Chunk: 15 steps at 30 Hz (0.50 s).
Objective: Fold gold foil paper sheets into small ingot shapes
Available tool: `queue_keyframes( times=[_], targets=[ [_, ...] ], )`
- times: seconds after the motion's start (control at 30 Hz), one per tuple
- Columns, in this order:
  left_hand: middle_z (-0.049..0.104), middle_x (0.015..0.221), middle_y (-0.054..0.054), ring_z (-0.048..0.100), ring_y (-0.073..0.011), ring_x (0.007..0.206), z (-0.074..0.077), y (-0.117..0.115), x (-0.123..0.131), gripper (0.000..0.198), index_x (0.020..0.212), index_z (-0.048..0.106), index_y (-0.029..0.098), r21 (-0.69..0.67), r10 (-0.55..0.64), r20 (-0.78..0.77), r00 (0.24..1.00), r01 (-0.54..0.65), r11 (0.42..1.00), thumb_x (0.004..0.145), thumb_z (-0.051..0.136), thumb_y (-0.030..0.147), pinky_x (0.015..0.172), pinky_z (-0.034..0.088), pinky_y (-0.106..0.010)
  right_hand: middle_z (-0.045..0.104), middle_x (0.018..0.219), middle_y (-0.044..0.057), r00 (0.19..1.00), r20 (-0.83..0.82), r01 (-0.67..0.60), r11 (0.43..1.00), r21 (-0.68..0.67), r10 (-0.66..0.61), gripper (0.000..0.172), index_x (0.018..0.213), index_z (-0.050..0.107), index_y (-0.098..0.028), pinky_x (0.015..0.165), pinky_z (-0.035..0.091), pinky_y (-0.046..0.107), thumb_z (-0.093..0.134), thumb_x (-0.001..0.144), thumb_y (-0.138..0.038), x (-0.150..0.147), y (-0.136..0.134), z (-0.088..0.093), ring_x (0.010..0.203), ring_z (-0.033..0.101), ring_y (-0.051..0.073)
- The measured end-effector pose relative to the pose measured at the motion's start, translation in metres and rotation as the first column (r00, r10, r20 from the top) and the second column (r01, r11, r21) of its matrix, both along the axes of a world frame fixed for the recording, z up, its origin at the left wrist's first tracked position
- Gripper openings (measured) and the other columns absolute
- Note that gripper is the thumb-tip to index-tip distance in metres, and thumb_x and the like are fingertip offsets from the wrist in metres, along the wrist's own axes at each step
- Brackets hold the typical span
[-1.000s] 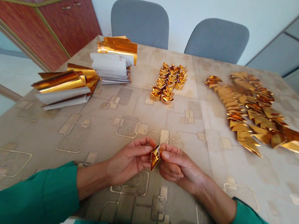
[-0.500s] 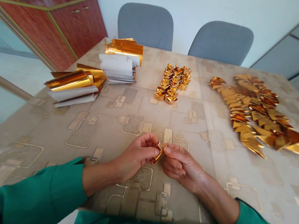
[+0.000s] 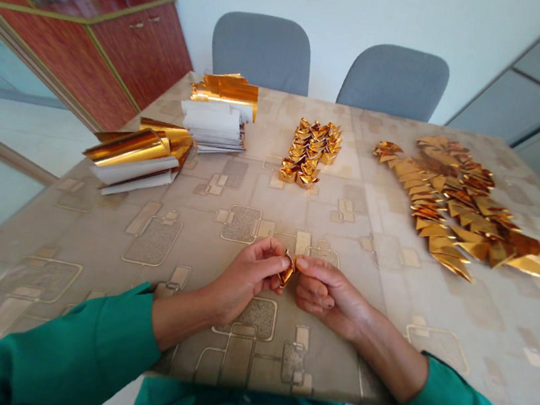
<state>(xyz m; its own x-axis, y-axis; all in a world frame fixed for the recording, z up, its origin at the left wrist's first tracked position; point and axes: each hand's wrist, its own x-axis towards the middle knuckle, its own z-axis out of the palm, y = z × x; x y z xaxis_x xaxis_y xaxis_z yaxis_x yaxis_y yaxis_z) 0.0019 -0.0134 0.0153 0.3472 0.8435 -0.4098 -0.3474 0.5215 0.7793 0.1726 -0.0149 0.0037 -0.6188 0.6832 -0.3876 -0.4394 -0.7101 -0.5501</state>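
Note:
A small folded piece of gold foil paper [image 3: 287, 271] is between my hands near the front of the table. My left hand [image 3: 250, 277] pinches it between thumb and fingers. The thumb and forefinger of my right hand [image 3: 325, 291] close on its right edge, the other fingers curled in. Beyond them stands a cluster of folded gold pieces [image 3: 311, 151] in rows. At the right lie long overlapping rows of pointed gold pieces [image 3: 450, 208].
At the left are a gold roll with white-backed sheets [image 3: 131, 149], a white stack [image 3: 212, 129] and gold sheets [image 3: 230, 91] behind it. The patterned table [image 3: 182, 324] has two grey chairs [image 3: 264, 51] at its far side.
The small gold piece has tilted slightly between my fingers, its folded face now turned more upward. Both hands keep their pinch. The view has shifted a little.

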Motion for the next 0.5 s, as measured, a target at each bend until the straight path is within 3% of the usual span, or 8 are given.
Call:
queue_keyframes(
  times=[0.13,0.33,0.5],
  targets=[
    [0.059,0.072,0.002,0.055,-0.0112,0.064,0.0006,0.0013,-0.0022,0.028,0.080,0.055,0.018,-0.044,-0.037,0.087,0.996,0.041,0.998,0.071,0.076,0.033,0.058,0.051,-0.025,0.034,0.041,-0.013,1.000,-0.007,0.018,1.000,-0.007,-0.018,0.027,0.066,0.052,-0.018,0.038,0.019,0.017,0.070,0.083,-0.029,0.0000,0.0003,0.0012,0.037,0.013,0.004],
    [0.057,0.066,0.004,0.052,-0.0075,0.060,0.0010,0.0013,-0.0009,0.026,0.075,0.053,0.016,0.009,-0.041,-0.032,0.999,0.041,0.999,0.067,0.077,0.023,0.055,0.046,-0.020,0.036,0.039,-0.011,1.000,-0.010,0.012,0.999,0.032,-0.012,0.032,0.060,0.052,-0.017,0.039,0.020,0.018,0.065,0.087,-0.029,-0.0013,-0.0004,-0.0018,0.037,0.016,0.004],
    [0.060,0.073,0.002,0.056,-0.0092,0.065,0.0006,0.0026,-0.0039,0.026,0.081,0.054,0.016,-0.039,-0.099,0.067,0.993,0.102,0.994,0.070,0.074,0.027,0.060,0.052,-0.024,0.036,0.039,-0.011,0.999,-0.010,0.042,0.999,0.004,-0.042,0.032,0.059,0.052,-0.017,0.038,0.019,0.018,0.069,0.084,-0.028,-0.0009,-0.0001,-0.0023,0.036,0.015,0.004]
  ],
)
